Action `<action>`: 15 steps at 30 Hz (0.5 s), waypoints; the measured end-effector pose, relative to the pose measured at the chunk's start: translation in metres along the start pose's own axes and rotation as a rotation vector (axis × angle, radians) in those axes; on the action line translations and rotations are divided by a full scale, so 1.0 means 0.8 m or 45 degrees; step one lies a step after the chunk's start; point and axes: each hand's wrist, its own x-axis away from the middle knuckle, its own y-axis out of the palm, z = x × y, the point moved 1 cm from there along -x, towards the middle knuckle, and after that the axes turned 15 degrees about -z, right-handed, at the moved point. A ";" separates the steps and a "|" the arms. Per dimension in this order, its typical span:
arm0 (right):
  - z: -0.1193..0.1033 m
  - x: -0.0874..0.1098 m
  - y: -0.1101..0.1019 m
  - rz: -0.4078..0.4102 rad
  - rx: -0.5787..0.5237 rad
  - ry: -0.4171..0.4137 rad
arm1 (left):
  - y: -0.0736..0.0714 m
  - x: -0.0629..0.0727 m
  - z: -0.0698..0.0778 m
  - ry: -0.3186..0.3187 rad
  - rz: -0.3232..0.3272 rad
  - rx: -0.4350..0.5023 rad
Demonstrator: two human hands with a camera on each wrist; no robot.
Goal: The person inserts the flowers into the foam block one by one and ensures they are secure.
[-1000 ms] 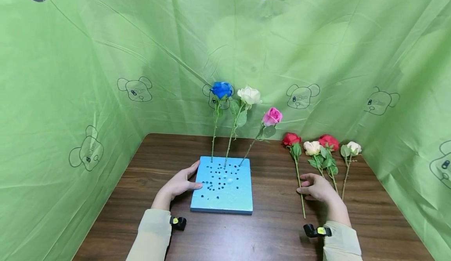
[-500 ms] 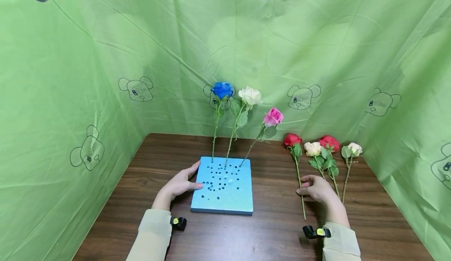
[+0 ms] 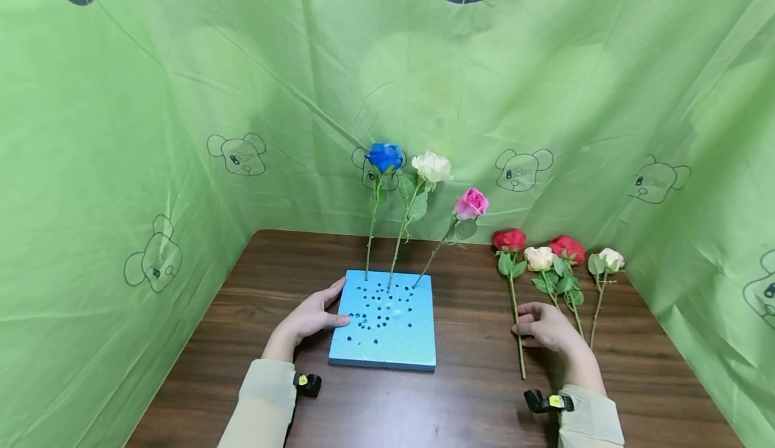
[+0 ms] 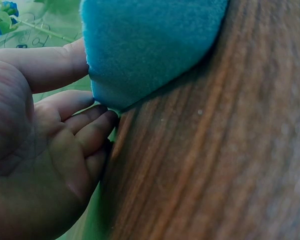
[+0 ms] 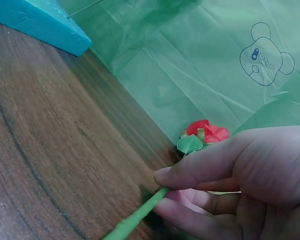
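Observation:
My left hand [image 3: 310, 312] holds the left edge of a light blue foam board [image 3: 393, 347] dotted with holes. In the left wrist view its thumb [image 4: 55, 67] lies against the foam's upper edge, the other fingers lower at its side. A blue rose [image 3: 385, 157], a white rose [image 3: 432, 167] and a pink rose [image 3: 471, 204] stand in the board's far part, the pink one leaning right. On the right, my right hand [image 3: 547, 327] pinches the green stem [image 5: 135, 220] of a red rose [image 3: 509, 240] between thumb and fingers, low over the table.
Right of the held rose lie a cream rose [image 3: 539, 258], a second red rose [image 3: 568, 249] and a pale rose [image 3: 611, 259], stems toward me. Green cloth [image 3: 315, 98] with bear drawings walls the back and sides of the brown wooden table [image 3: 472, 394].
The held red rose has turned slightly: its bloom has shifted a little right and its leaves now face differently. My left hand keeps its hold on the board. The head view has shifted slightly.

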 end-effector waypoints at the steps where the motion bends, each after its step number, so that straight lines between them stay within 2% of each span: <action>1: 0.000 0.001 0.000 -0.010 0.001 -0.013 | 0.000 0.000 0.000 -0.002 0.001 -0.005; 6: -0.002 0.004 -0.003 -0.035 -0.011 -0.076 | 0.000 0.000 0.001 -0.011 0.000 -0.018; 12: -0.014 0.004 -0.002 -0.039 -0.062 -0.222 | 0.000 -0.001 -0.001 -0.011 -0.002 -0.029; 15: -0.023 0.005 -0.001 -0.004 -0.101 -0.292 | -0.001 -0.001 -0.003 -0.009 0.000 -0.022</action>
